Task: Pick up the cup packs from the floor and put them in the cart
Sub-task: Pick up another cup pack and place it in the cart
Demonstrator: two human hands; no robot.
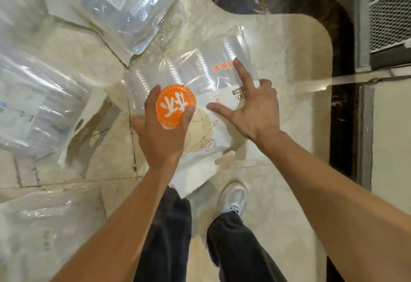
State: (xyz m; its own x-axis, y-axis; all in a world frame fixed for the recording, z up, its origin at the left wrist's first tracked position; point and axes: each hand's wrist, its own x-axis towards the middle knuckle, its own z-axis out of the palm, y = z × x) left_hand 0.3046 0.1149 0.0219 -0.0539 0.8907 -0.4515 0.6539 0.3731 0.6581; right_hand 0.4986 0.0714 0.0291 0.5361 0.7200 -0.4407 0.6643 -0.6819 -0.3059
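Note:
A clear plastic cup pack (195, 65) with an orange round label and a white printed panel lies on the marble floor in front of me. My left hand (160, 134) lies on the pack at the orange label, fingers curled around that end. My right hand (255, 108) hovers over the white panel with fingers spread wide, the index finger over the orange lettering. Whether it touches the pack, I cannot tell. Other clear cup packs lie at top left (124, 3), at left (37, 103) and at lower left (44, 226).
A dark curved inlay band (342, 59) runs through the pale marble floor on the right. A metal mesh panel (389, 7) stands at top right, possibly part of the cart. My dark trousers and a white shoe (233, 197) are below the pack.

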